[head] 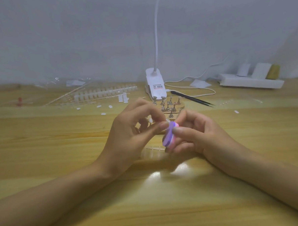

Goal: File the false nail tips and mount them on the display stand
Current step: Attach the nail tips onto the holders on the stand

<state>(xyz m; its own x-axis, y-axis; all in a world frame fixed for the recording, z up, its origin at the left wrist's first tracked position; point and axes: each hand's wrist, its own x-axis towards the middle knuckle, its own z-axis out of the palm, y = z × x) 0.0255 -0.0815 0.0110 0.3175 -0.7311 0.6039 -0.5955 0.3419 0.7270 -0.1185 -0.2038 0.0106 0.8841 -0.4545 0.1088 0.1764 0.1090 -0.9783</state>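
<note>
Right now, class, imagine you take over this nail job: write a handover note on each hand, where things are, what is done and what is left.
Left hand pinches a clear nail tip at its fingertips.
Right hand grips the purple and pink file, top end at that tip.
Display stand sits behind the hands; whether any holder carries a tip is too small to tell.
Strips of tips lie back left; another strip lies under the hands. Tweezers lie right of the stand.
Done: one tip in hand at the file. Left: finish filing, mount it, repeat.
</note>
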